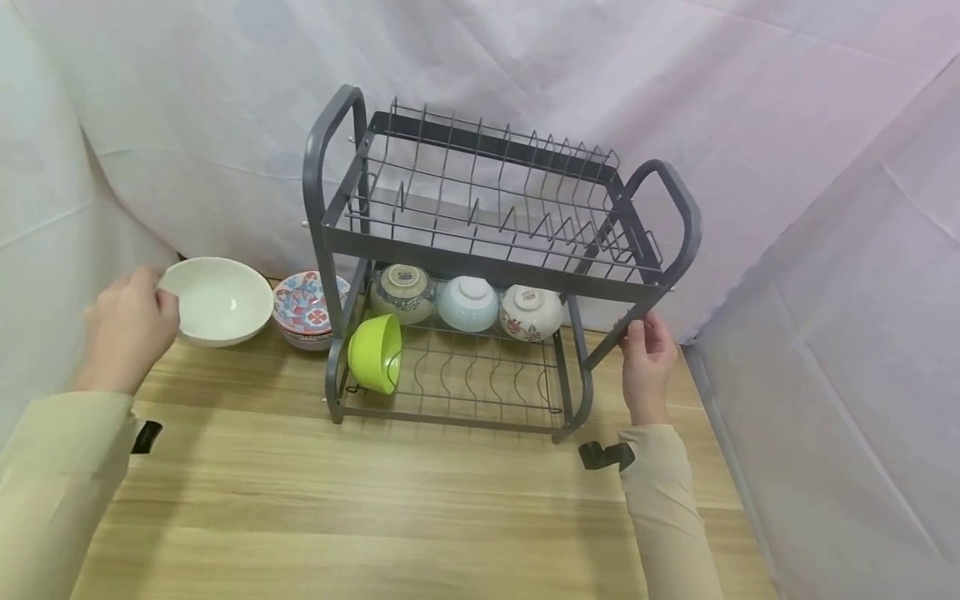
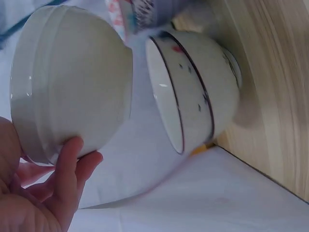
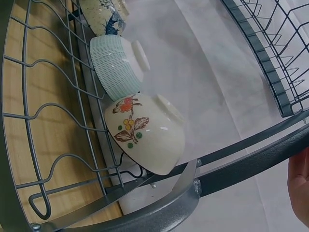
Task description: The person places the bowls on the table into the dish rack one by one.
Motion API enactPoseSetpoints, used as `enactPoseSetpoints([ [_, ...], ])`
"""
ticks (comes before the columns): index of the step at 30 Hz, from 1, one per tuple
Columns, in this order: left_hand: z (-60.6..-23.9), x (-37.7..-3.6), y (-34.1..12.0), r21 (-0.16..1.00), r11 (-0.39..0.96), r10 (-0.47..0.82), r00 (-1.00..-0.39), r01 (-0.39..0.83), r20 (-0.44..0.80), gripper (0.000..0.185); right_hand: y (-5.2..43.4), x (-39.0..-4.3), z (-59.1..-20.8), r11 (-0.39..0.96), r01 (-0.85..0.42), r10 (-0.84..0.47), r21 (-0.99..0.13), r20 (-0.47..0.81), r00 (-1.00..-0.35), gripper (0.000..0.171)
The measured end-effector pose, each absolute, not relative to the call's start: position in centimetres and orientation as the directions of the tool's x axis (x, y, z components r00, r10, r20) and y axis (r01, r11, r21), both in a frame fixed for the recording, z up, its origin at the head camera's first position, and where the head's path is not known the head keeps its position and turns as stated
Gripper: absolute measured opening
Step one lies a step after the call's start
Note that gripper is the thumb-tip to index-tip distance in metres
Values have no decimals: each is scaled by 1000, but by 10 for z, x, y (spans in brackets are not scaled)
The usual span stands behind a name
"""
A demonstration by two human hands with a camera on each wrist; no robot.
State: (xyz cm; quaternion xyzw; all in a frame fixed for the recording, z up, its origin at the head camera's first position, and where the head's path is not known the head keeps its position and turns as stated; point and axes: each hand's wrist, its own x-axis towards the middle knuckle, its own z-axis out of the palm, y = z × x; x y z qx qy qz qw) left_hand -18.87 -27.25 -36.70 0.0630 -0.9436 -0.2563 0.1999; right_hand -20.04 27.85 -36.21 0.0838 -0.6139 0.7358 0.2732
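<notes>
Bowl (image 1: 220, 301), plain glossy white

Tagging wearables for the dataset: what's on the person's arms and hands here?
Both arms wear long beige sleeves, the left sleeve and the right sleeve, reaching to the wrists. A small black mount sits at each wrist: the left mount and the right mount. The left hand and right hand are bare: no gloves, rings or markings visible.

Beige long sleeves (image 1: 45, 483), black wrist straps (image 1: 606, 455), bare hands
</notes>
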Motion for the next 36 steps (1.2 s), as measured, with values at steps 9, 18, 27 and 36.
enactPoseSetpoints([
  [9, -361, -155, -258, 554, 829, -167, -914, 72, 369, 37, 278, -200, -362, -79, -495, 310, -865, 450, -837, 17],
  [18, -365, -125, -237, 597, 793, -97, -942, 122, 322, 31, 278, -201, -363, -65, -486, 324, -872, 442, -836, 15],
  [27, -376, -107, -207, 625, 760, -54, -941, 179, 335, 27, 279, -201, -362, -66, -482, 312, -874, 440, -842, 15],
  [36, -384, -93, -174, 657, 718, 22, -951, 229, 308, 28, 278, -200, -361, -45, -460, 314, -887, 424, -849, 13],
])
